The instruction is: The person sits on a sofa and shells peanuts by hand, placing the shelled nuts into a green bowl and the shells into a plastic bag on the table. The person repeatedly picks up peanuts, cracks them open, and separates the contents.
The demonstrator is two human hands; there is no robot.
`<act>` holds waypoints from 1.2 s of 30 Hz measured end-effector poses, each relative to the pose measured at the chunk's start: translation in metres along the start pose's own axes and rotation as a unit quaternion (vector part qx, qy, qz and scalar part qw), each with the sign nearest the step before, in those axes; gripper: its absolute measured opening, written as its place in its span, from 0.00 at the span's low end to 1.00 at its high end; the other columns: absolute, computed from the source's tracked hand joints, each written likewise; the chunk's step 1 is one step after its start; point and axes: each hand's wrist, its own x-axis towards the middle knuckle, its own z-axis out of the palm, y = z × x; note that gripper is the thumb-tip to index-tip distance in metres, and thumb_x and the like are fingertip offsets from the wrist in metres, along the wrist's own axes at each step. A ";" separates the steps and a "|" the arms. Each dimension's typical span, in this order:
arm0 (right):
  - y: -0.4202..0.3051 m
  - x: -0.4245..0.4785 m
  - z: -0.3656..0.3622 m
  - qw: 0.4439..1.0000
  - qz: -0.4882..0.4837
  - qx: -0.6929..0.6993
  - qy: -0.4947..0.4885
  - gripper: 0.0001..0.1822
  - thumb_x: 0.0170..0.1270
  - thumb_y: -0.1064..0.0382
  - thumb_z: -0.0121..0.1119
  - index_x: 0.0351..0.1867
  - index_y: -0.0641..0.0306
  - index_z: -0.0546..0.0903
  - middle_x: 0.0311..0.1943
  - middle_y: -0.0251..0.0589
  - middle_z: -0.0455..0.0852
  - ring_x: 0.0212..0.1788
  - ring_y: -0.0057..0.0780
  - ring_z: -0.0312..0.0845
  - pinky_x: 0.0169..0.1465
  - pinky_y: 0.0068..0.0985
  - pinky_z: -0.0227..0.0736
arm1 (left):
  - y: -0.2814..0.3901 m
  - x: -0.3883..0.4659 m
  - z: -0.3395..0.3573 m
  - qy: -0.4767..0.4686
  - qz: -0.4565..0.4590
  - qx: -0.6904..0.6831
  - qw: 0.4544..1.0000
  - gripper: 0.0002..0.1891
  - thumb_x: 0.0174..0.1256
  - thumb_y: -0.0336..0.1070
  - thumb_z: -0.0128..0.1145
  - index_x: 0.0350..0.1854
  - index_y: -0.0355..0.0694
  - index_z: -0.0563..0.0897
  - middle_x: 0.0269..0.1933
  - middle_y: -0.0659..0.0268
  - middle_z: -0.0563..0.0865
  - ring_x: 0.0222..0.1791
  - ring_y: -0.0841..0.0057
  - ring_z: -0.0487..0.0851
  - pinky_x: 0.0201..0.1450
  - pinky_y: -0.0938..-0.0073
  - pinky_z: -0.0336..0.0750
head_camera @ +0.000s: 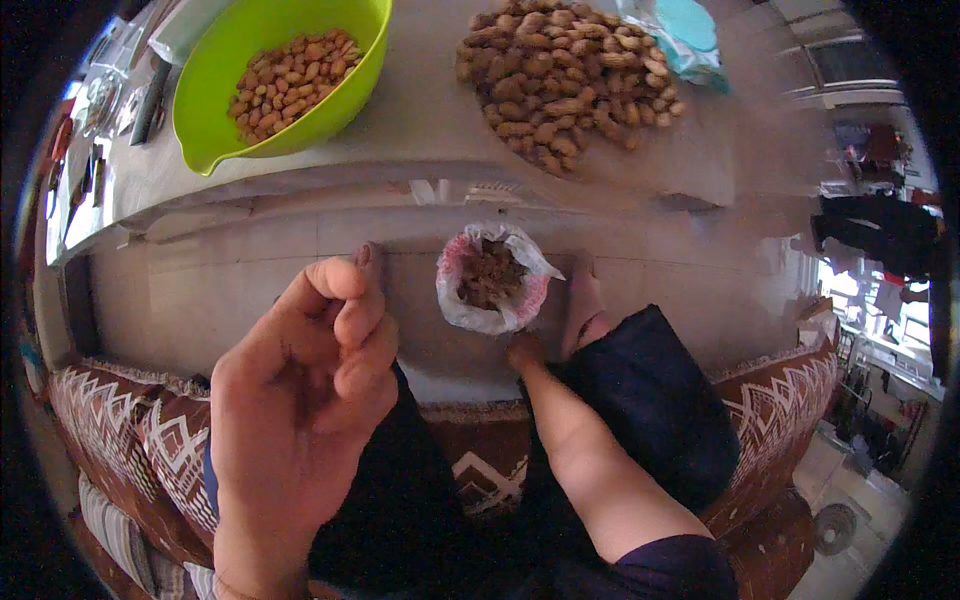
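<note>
My left hand (315, 360) is raised close to the camera, fingers curled, with a small dark reddish thing, possibly a peanut kernel, at the fingertips; I cannot tell for certain. My right hand (526, 351) reaches down beside the near rim of a bin lined with a white and red plastic bag (457, 300); its fingers are partly hidden. Brown peanut shells (491, 274) lie inside the bag. On the table, a lime green plastic bowl (345, 105) with a spout holds shelled peanuts (289, 86). A heap of unshelled peanuts (562, 75) lies to its right.
A teal and white packet (690, 45) lies beside the heap. The table's front edge (300, 169) runs above the bin. Various items cover the table's left end, including a dark bar-shaped object (150, 105). A sofa with a brown patterned cover (772, 405) is beneath me.
</note>
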 end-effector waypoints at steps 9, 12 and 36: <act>-0.023 -0.074 -0.141 0.978 0.006 0.176 -0.112 0.18 0.58 0.54 0.64 0.43 0.66 0.81 0.31 0.47 0.86 0.24 0.38 0.81 0.25 0.41 0.77 | -0.007 0.011 -0.020 -0.071 -0.002 0.032 0.997 0.10 0.71 0.33 0.46 0.48 0.36 0.77 0.30 0.73 0.70 0.27 0.86 0.66 0.21 0.87 0.59; -0.020 -0.086 -0.190 0.923 0.002 0.369 -0.110 0.19 0.59 0.50 0.65 0.41 0.64 0.80 0.29 0.45 0.82 0.22 0.38 0.80 0.22 0.42 0.74 | -0.002 0.013 -0.027 -0.103 -0.024 0.017 0.994 0.10 0.74 0.34 0.45 0.49 0.36 0.76 0.30 0.74 0.68 0.26 0.86 0.63 0.20 0.86 0.59; -0.023 0.151 -0.147 0.860 -0.060 0.427 0.273 0.17 0.65 0.47 0.59 0.40 0.58 0.80 0.33 0.35 0.84 0.33 0.28 0.81 0.37 0.37 0.77 | 0.001 0.033 -0.016 0.007 -0.013 0.040 0.999 0.06 0.73 0.33 0.41 0.38 0.37 0.69 0.28 0.70 0.65 0.24 0.82 0.63 0.23 0.81 0.63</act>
